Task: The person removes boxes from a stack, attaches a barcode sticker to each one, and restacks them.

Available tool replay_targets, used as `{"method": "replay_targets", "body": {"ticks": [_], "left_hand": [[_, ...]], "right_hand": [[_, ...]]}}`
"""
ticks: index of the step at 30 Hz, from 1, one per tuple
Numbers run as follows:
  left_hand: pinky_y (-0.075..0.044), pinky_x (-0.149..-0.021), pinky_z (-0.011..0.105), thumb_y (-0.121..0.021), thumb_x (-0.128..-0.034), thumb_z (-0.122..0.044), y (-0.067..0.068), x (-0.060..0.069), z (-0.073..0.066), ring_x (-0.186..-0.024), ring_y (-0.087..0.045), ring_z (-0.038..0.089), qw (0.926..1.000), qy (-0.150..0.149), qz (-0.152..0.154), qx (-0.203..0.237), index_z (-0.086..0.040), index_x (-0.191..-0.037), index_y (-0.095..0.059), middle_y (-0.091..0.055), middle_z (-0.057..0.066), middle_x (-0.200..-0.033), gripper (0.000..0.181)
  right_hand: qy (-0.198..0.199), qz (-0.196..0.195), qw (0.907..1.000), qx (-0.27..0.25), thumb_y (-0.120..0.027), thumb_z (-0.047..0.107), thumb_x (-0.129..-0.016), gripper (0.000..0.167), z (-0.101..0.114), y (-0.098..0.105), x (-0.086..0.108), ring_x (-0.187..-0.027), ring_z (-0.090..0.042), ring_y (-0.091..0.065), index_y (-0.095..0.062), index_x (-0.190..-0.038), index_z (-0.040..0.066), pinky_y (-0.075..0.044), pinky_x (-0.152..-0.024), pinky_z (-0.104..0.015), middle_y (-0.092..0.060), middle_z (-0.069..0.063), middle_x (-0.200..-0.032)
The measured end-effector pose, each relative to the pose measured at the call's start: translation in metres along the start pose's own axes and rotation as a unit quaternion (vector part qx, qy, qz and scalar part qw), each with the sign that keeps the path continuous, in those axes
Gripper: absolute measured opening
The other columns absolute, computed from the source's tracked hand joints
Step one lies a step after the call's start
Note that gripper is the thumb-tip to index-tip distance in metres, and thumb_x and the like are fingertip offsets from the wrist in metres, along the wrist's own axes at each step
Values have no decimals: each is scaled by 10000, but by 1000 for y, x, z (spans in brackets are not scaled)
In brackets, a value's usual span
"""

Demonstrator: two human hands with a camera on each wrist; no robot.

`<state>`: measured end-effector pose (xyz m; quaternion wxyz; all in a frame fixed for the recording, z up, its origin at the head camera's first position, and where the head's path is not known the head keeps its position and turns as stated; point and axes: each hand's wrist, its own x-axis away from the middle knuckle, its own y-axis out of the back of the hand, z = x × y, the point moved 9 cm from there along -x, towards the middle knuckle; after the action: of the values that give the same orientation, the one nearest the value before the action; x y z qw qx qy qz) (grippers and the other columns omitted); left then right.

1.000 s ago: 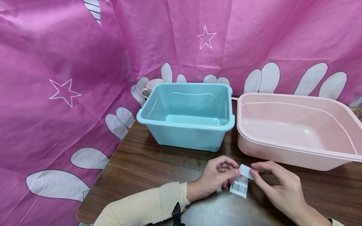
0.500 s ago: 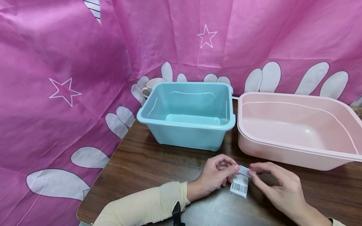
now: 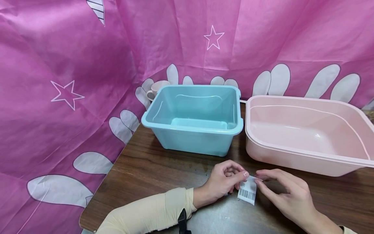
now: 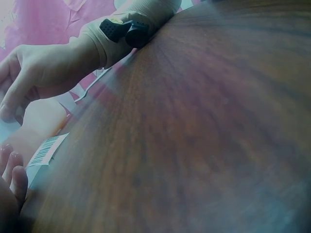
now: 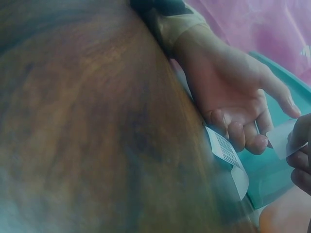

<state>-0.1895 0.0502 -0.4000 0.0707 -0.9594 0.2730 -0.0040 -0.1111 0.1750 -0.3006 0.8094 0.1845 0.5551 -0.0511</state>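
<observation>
Both hands come together over the table in front of the tubs. My right hand point(image 3: 292, 195) pinches a small blank white paper piece point(image 5: 282, 139) between thumb and forefinger. At the paper's other end is my left hand point(image 3: 223, 180), its thumb and forefinger at the edge and its remaining fingers curled under. In the head view the paper is seen nearly edge-on. Just below it lies a white barcode label point(image 3: 247, 191), partly covered by the left fingers; the same label appears beside the left fingertips in the left wrist view.
A blue tub point(image 3: 193, 139) stands behind the hands, with a pink tub point(image 3: 295, 162) to its right. A pale mug point(image 3: 159, 85) is partly hidden behind the blue tub. Pink printed cloth point(image 3: 175, 39) hangs around the wooden table point(image 3: 140, 169).
The small paper has tilted from showing its flat face to nearly edge-on, with the right fingertips turning slightly. The left hand, label and tubs stay almost where they were.
</observation>
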Motion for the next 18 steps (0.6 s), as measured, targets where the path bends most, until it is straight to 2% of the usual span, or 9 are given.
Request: {"method": "replay_targets", "body": {"ticks": [10, 18], "left_hand": [[-384, -450, 153, -634, -959, -27, 0, 0, 0, -533, -518, 16, 10000, 32, 16, 17, 155, -1080, -579, -575, 482, -993, 225], [-385, -456, 152, -630, -950, -14, -1, 0, -1, -536, -520, 13, 9998, -119, 88, 94, 165, -1090, -570, -563, 492, -995, 235]], "right_hand": [[146, -40, 9998, -88, -733, 218, -929, 365, 5, 0, -5, -823, 13, -690, -707, -811, -126, -500, -842, -57, -727, -67, -740], [-34, 52, 9999, -95, -735, 236, -925, 383, 4, -1, -5, -855, 14, -688, -701, -845, -137, -497, -859, -61, -730, -72, -768]]}}
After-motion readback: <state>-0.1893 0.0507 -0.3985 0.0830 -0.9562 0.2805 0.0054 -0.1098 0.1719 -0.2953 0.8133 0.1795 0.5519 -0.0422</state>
